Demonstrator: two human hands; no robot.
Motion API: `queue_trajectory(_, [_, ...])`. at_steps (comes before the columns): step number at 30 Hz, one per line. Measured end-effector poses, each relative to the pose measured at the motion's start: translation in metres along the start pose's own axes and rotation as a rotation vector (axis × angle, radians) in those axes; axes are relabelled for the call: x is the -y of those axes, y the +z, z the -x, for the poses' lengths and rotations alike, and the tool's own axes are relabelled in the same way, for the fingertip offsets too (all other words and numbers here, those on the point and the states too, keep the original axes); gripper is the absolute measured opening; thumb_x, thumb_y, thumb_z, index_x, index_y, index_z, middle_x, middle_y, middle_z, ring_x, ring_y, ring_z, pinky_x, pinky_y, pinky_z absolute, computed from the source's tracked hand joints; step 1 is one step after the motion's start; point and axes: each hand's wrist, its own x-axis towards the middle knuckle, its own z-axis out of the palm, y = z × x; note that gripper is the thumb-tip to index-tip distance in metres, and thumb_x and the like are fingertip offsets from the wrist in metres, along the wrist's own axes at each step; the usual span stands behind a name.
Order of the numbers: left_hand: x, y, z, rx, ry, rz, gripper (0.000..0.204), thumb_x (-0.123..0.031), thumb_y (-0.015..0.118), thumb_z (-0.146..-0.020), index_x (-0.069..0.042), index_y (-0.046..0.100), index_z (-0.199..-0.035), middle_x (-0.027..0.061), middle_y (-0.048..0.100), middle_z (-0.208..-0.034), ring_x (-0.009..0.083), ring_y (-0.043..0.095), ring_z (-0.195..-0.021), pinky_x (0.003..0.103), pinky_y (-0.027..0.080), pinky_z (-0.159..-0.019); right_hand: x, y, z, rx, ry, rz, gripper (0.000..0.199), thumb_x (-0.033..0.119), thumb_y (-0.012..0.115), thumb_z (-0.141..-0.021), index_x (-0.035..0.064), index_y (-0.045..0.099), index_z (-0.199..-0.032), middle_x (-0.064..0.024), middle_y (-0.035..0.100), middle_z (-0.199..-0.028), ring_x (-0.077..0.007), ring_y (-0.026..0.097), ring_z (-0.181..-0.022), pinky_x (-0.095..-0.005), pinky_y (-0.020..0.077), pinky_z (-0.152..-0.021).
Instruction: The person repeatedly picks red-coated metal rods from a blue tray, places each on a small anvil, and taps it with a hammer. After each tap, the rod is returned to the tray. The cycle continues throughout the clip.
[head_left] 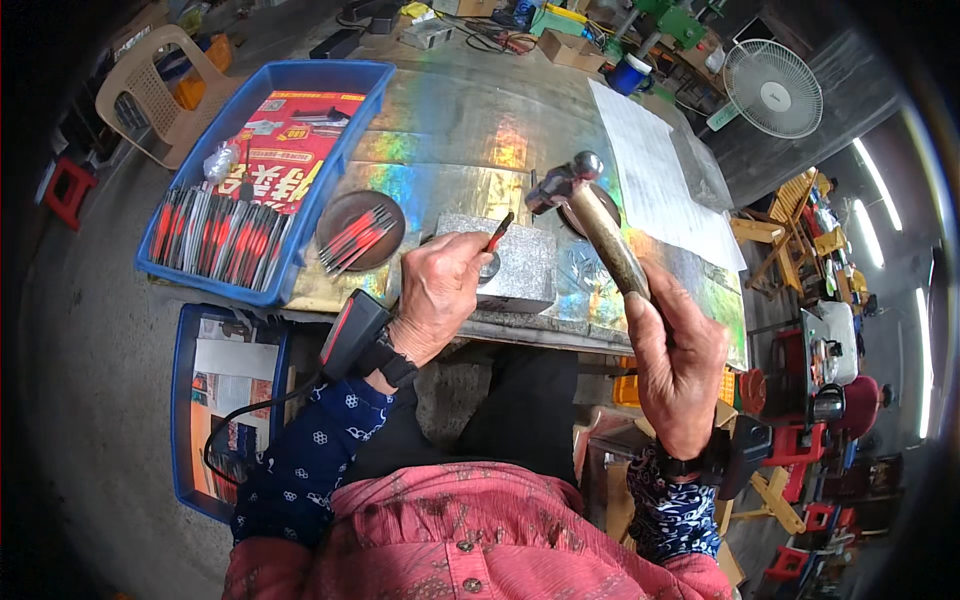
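My left hand is closed in a pinch on a slim red-and-black piece, its dark tip pointing up and away. Under that hand sits a silver-grey metal block at the table's near edge. In my right hand is a ball-peen hammer, gripped by its wooden handle, with the metal head raised to the right of the block. A round brown dish left of the block holds several similar red-and-black pieces. Another dish is partly hidden behind the hammer, near small shiny metal parts.
A blue tray on the table's left carries rows of slim red, black and silver pieces. Below it stands a second blue bin. White paper sheets lie at the right, near a fan. A beige chair is far left.
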Motion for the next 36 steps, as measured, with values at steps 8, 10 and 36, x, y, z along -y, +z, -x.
queue_trajectory(8, [-0.001,-0.008,-0.001,-0.002,-0.120,0.152,0.012,0.001,0.066,-0.086,0.003,0.069,-0.098,0.0085,0.071,-0.084,0.0113,0.066,-0.075,0.024,0.051,-0.067,-0.031,0.026,0.018,-0.034,-0.001,-0.060,0.026,0.006,0.063,-0.090,-0.0040,0.062,-0.115,-0.0207,0.065,-0.081,-0.0229,0.065,-0.065,-0.0311,0.0505,-0.062])
queue_trajectory(10, [0.003,-0.012,-0.001,0.005,-0.235,0.288,0.015,0.000,0.064,-0.089,0.003,0.068,-0.104,0.0044,0.070,-0.083,0.0085,0.064,-0.075,0.022,0.051,-0.068,-0.039,0.033,0.024,-0.037,0.021,0.012,0.027,0.006,0.064,-0.088,-0.0011,0.062,-0.114,-0.0216,0.066,-0.086,-0.0301,0.066,-0.070,-0.0336,0.0513,-0.064])
queue_trajectory(36, [0.069,-0.092,0.017,0.252,0.081,-1.011,0.012,-0.002,0.057,-0.078,-0.002,0.062,-0.090,0.0144,0.058,-0.088,0.0339,0.063,-0.084,0.044,0.051,-0.066,-0.069,0.117,0.052,0.037,0.105,0.254,0.048,0.014,0.063,-0.088,0.0073,0.046,-0.132,-0.0206,0.054,-0.105,-0.0421,0.061,-0.086,-0.0481,0.0504,-0.069])
